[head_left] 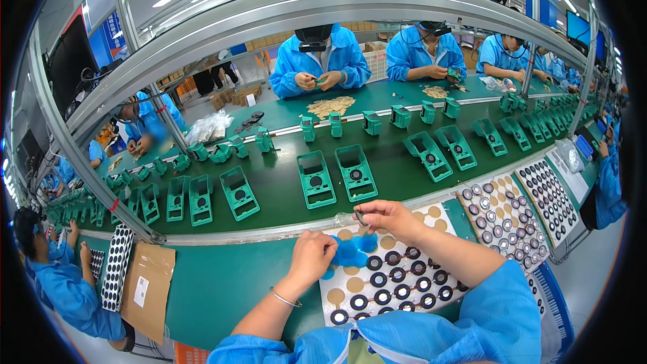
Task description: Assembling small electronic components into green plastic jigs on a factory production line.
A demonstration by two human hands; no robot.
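Note:
My right hand is raised over the far edge of a white board, pinching a small dark round part seen nearly edge-on. To its left, my left hand is closed with curled fingertips beside a cluster of blue translucent discs; what it holds, if anything, is hidden. Rows of black ring-shaped parts with pale centres lie on the board, along with bare tan circles. Just beyond my right hand sits a scrap of clear plastic.
Past the metal rail, a green conveyor carries green plastic housings. More boards of round parts lie at right, and a cardboard sheet at left. An aluminium frame crosses overhead. Co-workers in blue sit opposite and alongside.

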